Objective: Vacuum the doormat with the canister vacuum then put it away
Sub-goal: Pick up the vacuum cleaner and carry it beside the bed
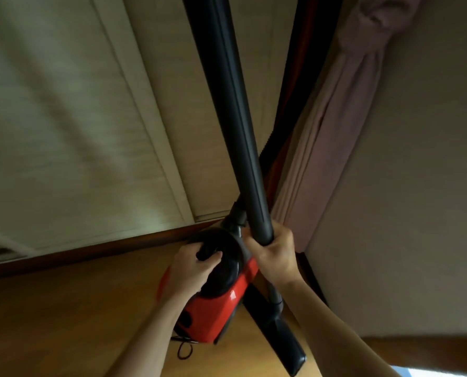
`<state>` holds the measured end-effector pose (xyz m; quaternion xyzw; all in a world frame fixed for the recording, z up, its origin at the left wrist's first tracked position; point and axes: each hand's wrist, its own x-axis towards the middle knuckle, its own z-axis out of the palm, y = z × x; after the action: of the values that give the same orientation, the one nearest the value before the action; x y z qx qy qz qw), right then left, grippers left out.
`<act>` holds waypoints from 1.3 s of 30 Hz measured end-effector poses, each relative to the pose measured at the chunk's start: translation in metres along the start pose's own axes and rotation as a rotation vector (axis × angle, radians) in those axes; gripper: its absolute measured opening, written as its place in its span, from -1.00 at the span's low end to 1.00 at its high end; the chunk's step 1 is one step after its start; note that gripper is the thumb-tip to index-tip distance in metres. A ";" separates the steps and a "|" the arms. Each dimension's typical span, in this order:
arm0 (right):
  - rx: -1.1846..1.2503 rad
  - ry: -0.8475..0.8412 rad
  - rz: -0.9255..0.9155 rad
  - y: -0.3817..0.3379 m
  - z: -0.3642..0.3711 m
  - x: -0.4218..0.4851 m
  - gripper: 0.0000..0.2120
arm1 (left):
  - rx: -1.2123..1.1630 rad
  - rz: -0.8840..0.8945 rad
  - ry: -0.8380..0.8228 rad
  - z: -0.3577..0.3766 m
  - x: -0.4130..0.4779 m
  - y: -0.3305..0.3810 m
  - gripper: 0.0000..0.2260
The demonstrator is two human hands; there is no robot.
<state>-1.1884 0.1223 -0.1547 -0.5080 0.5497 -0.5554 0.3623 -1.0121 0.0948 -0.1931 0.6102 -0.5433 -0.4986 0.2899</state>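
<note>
Arms outstretched, left hand (195, 269) grips canister handle (205, 251), right hand (277, 254) grips wand (243, 131).

Red canister vacuum (213, 311), upright wand (235, 118).

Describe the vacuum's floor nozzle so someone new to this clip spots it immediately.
Start at the red canister at bottom centre. Right of it, below the right hand, is the floor nozzle: a flat, black, elongated block, unlike the round wand above.
</note>
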 end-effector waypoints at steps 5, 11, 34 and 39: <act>-0.038 -0.062 -0.035 -0.139 0.016 -0.004 -0.68 | 0.049 0.064 0.053 -0.069 -0.066 0.107 -0.65; -0.048 -0.092 -0.056 -0.234 0.031 -0.017 -0.90 | -0.003 0.148 0.112 -0.113 -0.122 0.174 -0.60; 0.127 -0.508 -0.294 -0.297 0.075 -0.077 -0.81 | -0.190 -0.056 0.841 -0.157 -0.270 0.167 -0.76; 0.193 -0.693 -0.292 -0.297 0.124 -0.107 -0.77 | -0.210 -0.150 0.975 -0.188 -0.320 0.140 -0.77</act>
<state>-0.9991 0.2345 0.1031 -0.7020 0.2620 -0.4457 0.4898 -0.8632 0.3304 0.0895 0.7769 -0.2463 -0.2271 0.5331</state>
